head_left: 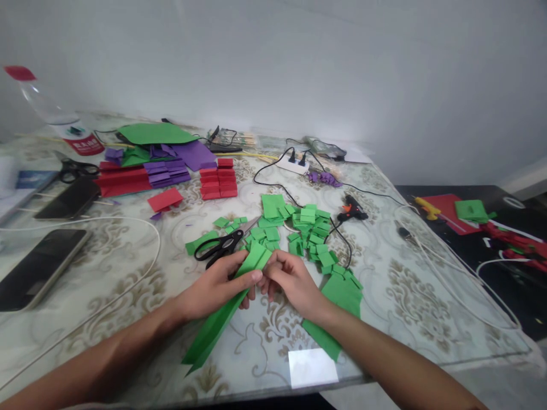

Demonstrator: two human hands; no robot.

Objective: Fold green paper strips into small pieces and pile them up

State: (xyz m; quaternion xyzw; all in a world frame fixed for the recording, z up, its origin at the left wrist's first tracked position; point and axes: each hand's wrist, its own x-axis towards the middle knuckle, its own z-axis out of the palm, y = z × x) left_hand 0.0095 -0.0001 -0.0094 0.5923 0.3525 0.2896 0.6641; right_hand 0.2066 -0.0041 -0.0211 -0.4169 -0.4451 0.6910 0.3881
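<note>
A long folded strip of green paper (222, 319) slants across the front middle of the table. My left hand (220, 287) is closed on it, thumb on top and fingers underneath. At the strip's upper end, my right hand (293, 279) pinches its right edge between thumb and curled fingers. Just beyond my left hand lie black-handled scissors (224, 245), blades pointing away to the right. Many small folded green paper pieces (316, 230) are heaped past my hands. A larger green sheet (337, 307) lies partly under my right forearm.
Red folded papers (217, 182) and purple ones (168, 171) lie at the back left. Phones (43, 267), a bottle (79, 134) and a white cable (156, 228) are on the left. A glue gun (351, 209) and power strip (293, 164) sit farther right. A white card (311, 367) lies near the front edge.
</note>
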